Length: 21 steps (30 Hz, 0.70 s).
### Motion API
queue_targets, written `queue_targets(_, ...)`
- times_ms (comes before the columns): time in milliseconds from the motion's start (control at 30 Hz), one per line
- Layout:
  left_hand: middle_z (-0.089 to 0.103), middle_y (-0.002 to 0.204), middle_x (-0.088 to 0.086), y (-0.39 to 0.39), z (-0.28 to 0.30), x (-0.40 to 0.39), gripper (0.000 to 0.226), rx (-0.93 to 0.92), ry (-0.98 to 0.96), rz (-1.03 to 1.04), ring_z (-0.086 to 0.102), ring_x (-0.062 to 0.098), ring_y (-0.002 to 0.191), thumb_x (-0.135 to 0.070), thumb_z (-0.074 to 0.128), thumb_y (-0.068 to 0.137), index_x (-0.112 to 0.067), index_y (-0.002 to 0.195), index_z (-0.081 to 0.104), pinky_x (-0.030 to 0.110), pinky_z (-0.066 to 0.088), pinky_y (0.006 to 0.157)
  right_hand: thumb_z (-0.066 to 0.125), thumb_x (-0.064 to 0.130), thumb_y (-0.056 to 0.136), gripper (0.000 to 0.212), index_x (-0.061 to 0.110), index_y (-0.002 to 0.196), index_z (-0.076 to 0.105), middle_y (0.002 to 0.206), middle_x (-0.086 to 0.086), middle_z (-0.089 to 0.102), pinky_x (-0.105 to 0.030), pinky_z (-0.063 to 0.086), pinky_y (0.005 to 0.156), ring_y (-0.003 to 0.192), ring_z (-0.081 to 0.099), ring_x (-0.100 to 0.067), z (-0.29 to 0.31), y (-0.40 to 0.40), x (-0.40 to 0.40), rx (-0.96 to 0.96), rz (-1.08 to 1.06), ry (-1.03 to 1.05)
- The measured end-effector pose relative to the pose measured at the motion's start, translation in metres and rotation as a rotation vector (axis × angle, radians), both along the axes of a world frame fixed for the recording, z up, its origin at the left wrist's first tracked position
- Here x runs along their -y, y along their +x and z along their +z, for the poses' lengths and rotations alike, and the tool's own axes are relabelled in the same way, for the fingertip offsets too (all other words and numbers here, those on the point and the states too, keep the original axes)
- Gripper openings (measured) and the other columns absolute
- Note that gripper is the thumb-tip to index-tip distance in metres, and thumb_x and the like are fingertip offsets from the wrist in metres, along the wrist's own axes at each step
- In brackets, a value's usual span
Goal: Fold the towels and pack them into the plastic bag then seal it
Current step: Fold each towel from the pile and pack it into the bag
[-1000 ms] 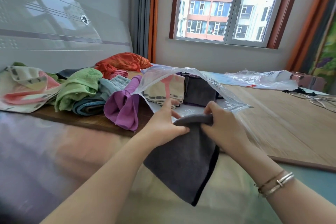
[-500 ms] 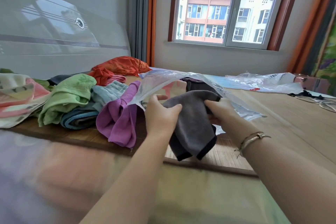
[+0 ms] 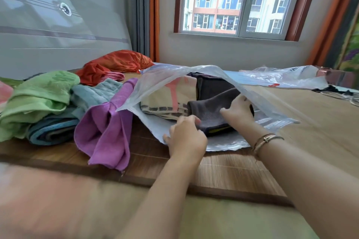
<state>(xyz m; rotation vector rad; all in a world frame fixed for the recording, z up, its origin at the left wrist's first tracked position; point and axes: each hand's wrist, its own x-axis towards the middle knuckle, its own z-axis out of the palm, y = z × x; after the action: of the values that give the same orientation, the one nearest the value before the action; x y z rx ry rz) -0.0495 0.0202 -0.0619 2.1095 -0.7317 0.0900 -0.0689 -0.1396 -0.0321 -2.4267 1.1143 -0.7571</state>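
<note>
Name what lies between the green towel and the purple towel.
In the head view, a pale blue-grey towel lies between the green towel and the purple towel.

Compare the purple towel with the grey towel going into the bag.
The purple towel lies loose and bunched on the mat, outside the plastic bag; the grey towel is folded and sits inside the bag's open mouth. No hand touches the purple one, while the left hand and right hand are both on the grey one. The grey towel lies beside a beige patterned towel; the purple one lies beside unpacked towels. Both are soft cloth.
</note>
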Motion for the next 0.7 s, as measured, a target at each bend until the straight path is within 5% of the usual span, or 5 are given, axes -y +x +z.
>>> queue_targets(133,0.054,0.125,0.002,0.004,-0.018,-0.006,0.024,0.121,0.298,0.061,0.046,0.027,0.118,-0.02,0.043,0.096,-0.018,0.115,0.058,0.037,0.033,0.104,0.053,0.013,0.091,0.063,0.021,0.148,0.027,0.161,-0.009,-0.008,-0.043,0.045,0.095,0.124,0.044,-0.036,-0.02,0.001,-0.017,-0.146,0.208,-0.418)
queue_targets(300,0.055,0.123,0.003,0.007,-0.025,-0.012,0.035,0.194,0.461,0.011,0.042,0.026,0.124,-0.033,0.032,0.102,-0.013,0.111,0.059,0.036,0.035,0.098,0.045,-0.004,0.087,0.051,0.017,0.134,0.047,0.157,-0.002,0.021,-0.039,0.049,0.083,0.112,0.056,-0.035,-0.004,0.034,-0.009,-0.058,0.32,-0.376)
queue_targets(467,0.061,0.114,0.004,0.014,-0.017,-0.01,0.021,0.19,0.523,0.046,0.054,0.024,0.111,-0.025,0.044,0.098,-0.018,0.108,0.061,0.032,0.035,0.078,0.044,0.006,0.088,0.042,0.01,0.13,0.046,0.134,-0.013,0.045,-0.039,0.05,0.078,0.111,0.057,-0.036,0.007,0.058,0.012,-0.409,0.228,-0.281)
queue_targets(567,0.063,0.11,0.003,0.017,-0.007,-0.003,0.014,0.231,0.542,0.092,0.056,0.026,0.108,-0.028,0.051,0.095,-0.021,0.103,0.061,0.036,0.037,0.089,0.048,0.009,0.089,0.033,0.008,0.121,0.051,0.13,-0.014,0.042,-0.037,0.044,0.075,0.111,0.055,-0.038,0.003,0.06,0.019,-0.528,0.162,-0.353)
queue_targets(700,0.055,0.126,0.0,0.024,-0.009,0.005,0.034,0.3,0.571,0.117,0.044,0.028,0.124,-0.046,0.047,0.095,-0.022,0.118,0.054,0.049,0.018,0.114,0.051,0.009,0.09,0.027,0.005,0.116,0.05,0.123,-0.019,0.048,-0.036,0.041,0.069,0.099,0.059,-0.04,0.005,0.063,0.034,0.084,0.069,-0.452)
